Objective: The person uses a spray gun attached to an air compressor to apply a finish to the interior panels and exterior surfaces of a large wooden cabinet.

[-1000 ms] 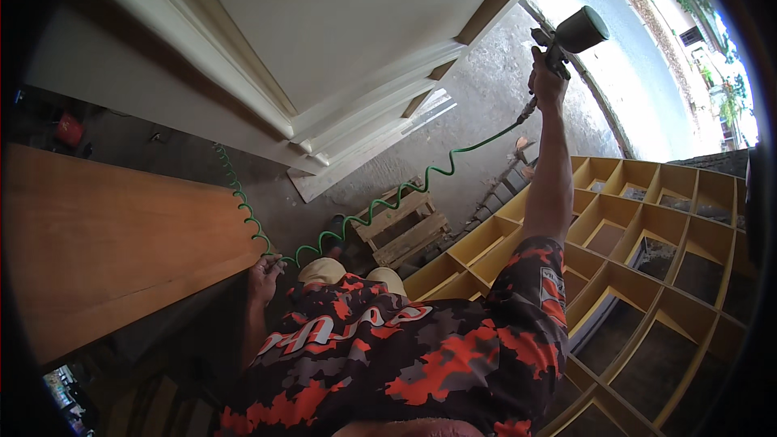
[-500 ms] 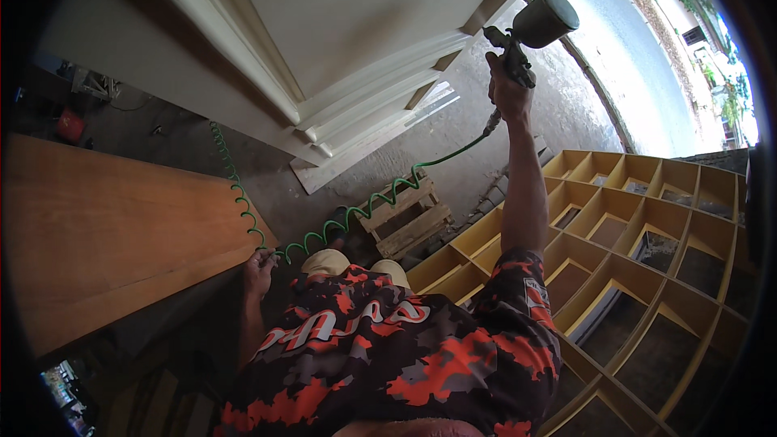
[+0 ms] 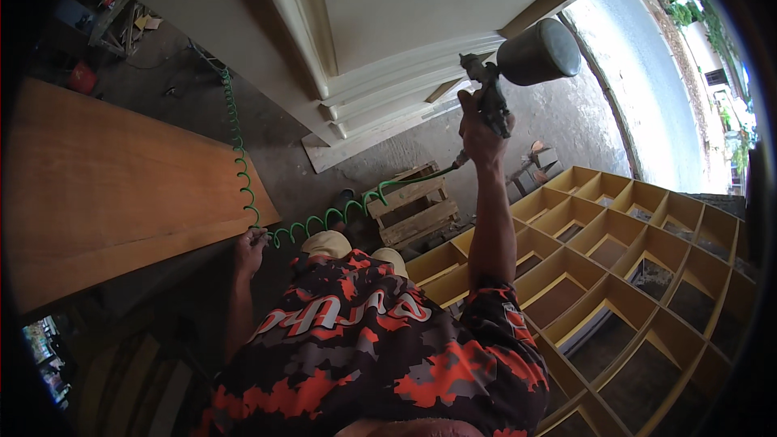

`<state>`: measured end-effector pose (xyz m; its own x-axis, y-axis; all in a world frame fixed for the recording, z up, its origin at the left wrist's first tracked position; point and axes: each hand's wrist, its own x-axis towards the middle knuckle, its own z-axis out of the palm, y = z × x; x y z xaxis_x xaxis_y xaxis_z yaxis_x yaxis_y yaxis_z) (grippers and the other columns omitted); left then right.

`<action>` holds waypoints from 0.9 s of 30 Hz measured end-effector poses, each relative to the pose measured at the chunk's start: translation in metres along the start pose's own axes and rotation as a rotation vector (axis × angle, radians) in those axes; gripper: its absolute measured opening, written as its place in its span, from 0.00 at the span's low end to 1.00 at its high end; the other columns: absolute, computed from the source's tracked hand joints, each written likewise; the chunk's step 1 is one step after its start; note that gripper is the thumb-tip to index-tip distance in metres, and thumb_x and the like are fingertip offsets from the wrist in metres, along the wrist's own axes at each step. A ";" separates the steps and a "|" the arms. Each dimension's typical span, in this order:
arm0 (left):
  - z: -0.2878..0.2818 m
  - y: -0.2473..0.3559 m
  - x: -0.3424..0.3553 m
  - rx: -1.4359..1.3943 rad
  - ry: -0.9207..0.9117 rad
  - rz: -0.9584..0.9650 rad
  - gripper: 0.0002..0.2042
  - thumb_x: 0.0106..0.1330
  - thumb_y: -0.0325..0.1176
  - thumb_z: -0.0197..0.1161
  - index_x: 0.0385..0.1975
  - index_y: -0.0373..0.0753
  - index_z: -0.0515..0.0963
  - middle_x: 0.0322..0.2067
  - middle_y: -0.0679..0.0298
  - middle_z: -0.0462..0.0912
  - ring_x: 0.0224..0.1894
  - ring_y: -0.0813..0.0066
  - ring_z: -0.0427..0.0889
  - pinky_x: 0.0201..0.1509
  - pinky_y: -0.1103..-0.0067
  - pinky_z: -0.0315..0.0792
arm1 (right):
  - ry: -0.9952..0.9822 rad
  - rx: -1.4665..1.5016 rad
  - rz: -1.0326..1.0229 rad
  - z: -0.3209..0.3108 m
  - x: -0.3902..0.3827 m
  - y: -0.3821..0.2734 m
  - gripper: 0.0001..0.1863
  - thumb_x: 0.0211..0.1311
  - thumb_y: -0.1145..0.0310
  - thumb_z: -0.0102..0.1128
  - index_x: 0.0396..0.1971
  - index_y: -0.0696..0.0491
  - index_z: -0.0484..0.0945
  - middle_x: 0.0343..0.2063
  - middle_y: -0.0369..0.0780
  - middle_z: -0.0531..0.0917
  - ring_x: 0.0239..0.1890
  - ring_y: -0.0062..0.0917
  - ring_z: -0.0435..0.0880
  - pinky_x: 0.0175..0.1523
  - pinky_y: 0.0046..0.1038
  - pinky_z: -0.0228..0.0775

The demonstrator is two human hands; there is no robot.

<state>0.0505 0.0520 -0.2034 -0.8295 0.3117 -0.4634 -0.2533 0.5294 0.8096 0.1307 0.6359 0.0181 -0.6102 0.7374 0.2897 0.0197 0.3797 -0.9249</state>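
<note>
On my feed, right hand [image 3: 484, 137]: fingers clamped on spray gun [image 3: 524, 60], near white panelled woodwork [image 3: 421, 0]. Left hand [image 3: 250, 252]: I see fingers pinched on green coiled hose [image 3: 421, 178], by brown board [image 3: 133, 194].

White lettering [image 3: 330, 310] is running across the camo shirt [image 3: 376, 360], toward 7 o'clock; patch [image 3: 515, 320] on the sleeve [image 3: 490, 320], 4–5 o'clock, is showing marks too small to read.
</note>
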 end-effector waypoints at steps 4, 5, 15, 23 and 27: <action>-0.006 -0.011 0.003 0.039 0.023 0.001 0.09 0.76 0.25 0.64 0.51 0.32 0.83 0.40 0.62 0.90 0.40 0.78 0.87 0.48 0.78 0.79 | -0.058 0.068 0.066 0.026 -0.032 -0.008 0.10 0.67 0.73 0.76 0.33 0.58 0.81 0.21 0.29 0.76 0.26 0.13 0.70 0.32 0.25 0.66; -0.006 -0.013 0.004 0.039 0.026 -0.003 0.09 0.76 0.25 0.64 0.51 0.32 0.83 0.40 0.62 0.90 0.40 0.78 0.87 0.48 0.78 0.79 | -0.024 0.030 -0.055 0.034 -0.039 -0.015 0.13 0.64 0.75 0.77 0.29 0.56 0.77 0.20 0.29 0.73 0.25 0.13 0.69 0.32 0.24 0.65; -0.020 -0.025 0.003 0.097 0.063 -0.021 0.08 0.76 0.26 0.66 0.50 0.32 0.83 0.40 0.62 0.89 0.39 0.77 0.87 0.47 0.78 0.80 | -0.156 0.150 -0.078 0.091 -0.106 -0.038 0.18 0.62 0.71 0.81 0.26 0.54 0.75 0.13 0.34 0.74 0.18 0.12 0.68 0.22 0.27 0.66; -0.027 -0.043 0.004 0.098 0.078 -0.014 0.08 0.75 0.24 0.66 0.50 0.32 0.83 0.42 0.59 0.90 0.42 0.75 0.89 0.48 0.76 0.82 | -0.301 0.237 -0.092 0.124 -0.143 -0.075 0.16 0.62 0.73 0.80 0.28 0.55 0.76 0.16 0.36 0.76 0.18 0.15 0.70 0.24 0.27 0.67; -0.028 -0.043 0.006 0.129 0.084 -0.014 0.08 0.75 0.24 0.67 0.50 0.32 0.84 0.43 0.59 0.90 0.43 0.74 0.90 0.48 0.76 0.82 | -0.331 0.275 -0.179 0.138 -0.157 -0.077 0.14 0.59 0.75 0.81 0.31 0.56 0.77 0.20 0.40 0.81 0.18 0.23 0.78 0.26 0.29 0.70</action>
<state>0.0427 0.0092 -0.2310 -0.8664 0.2399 -0.4380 -0.2033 0.6317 0.7481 0.1160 0.4137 0.0100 -0.8057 0.4388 0.3979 -0.2923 0.2896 -0.9114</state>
